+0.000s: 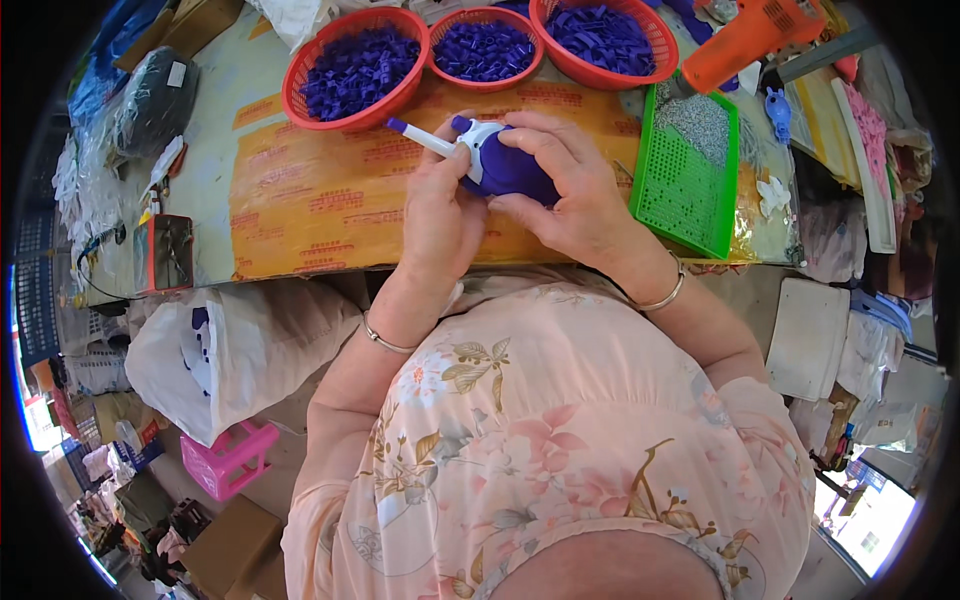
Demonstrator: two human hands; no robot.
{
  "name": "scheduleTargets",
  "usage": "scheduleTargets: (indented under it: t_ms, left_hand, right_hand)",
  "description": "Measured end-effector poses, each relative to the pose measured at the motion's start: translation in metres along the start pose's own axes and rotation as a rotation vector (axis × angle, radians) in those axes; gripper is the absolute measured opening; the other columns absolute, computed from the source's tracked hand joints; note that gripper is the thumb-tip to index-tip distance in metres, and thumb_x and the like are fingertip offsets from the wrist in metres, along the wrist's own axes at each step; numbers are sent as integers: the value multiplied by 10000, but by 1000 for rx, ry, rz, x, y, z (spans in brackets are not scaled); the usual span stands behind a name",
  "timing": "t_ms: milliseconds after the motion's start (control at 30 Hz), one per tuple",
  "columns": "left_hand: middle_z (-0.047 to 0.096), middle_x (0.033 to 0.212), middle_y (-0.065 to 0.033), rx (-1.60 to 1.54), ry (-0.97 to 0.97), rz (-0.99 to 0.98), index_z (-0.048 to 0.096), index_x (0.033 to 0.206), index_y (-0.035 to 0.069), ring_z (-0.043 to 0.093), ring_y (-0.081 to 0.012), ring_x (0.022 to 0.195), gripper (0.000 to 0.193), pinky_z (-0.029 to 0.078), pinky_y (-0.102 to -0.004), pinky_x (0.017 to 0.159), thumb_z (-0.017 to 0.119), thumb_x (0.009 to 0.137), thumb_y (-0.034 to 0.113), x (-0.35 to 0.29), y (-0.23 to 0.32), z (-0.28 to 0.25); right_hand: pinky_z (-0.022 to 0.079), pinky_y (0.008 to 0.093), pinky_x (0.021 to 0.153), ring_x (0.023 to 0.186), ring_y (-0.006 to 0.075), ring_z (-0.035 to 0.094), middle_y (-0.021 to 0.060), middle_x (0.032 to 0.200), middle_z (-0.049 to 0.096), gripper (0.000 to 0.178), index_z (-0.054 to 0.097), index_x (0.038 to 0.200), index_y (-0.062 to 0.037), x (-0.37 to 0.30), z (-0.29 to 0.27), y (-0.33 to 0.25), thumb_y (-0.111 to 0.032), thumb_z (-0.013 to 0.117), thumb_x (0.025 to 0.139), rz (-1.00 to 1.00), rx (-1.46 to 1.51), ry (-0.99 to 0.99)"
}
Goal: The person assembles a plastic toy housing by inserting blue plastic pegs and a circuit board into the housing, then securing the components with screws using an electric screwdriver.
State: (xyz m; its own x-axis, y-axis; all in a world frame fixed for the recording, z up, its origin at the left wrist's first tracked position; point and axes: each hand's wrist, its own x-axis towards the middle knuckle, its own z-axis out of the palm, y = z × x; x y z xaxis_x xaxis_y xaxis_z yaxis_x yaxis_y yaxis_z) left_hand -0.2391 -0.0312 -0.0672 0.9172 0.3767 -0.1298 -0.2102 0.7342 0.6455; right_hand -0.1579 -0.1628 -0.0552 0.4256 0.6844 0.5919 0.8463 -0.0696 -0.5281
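Over the near half of the table, both hands hold a toy-like piece with a rounded purple body [518,172] and a white front part [484,140]. A white stick-like part with a purple tip [425,138] juts from it toward the far left. My left hand [440,205] is closed on the white end, thumb on top. My right hand [577,185] wraps round the purple body from the right, its fingers curled over the top. The piece's underside is hidden by my fingers.
Three red baskets [355,125] of small purple parts line the far side. A green tray [685,210] with grey granules lies at right, below an orange power tool [750,45]. At left stand a small red-and-black box [165,253] and a white sack [270,340].
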Motion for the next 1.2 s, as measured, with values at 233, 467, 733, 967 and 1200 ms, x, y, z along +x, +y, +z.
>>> scheduleTargets:
  t_ms: [233,467,733,967,1200]
  left_hand:
    - [516,1203,-119,72,-14,8,384,1328,10,520,-189,1104,386,424,-341,965,394,954,105,-4,-4,4]
    - [541,1161,-89,95,-66,103,410,1291,35,556,-182,1051,482,466,-316,930,574,840,-9,-10,-6,3]
    - [550,1203,-112,-87,-231,-23,465,1253,48,531,-243,1136,591,397,-423,1017,704,714,12,-3,19,-15]
    - [575,1180,-99,45,-248,-46,478,1216,63,560,-255,1108,644,482,-414,945,804,660,55,-11,15,-28]
    - [586,1163,-105,175,-268,42,505,1193,40,579,-247,1072,662,497,-406,919,832,619,80,-12,21,-37]
  right_hand:
    - [410,433,910,1054,345,523,134,1169,552,598,541,1141,-55,-7,10,-3,-131,794,605,63,-5,82]
    - [384,444,940,1061,343,515,126,1176,551,608,538,1155,-48,-4,12,-3,-140,793,611,9,-25,77]
    - [463,303,805,917,228,579,102,994,589,369,603,1064,15,-5,-1,-12,-29,732,721,464,776,129]
    - [469,271,733,848,194,593,108,945,617,303,638,997,7,-6,-8,-22,-2,726,707,238,474,164]
    - [470,317,763,843,235,596,104,950,620,349,633,1011,-6,-10,-4,-11,-38,750,683,198,490,101]
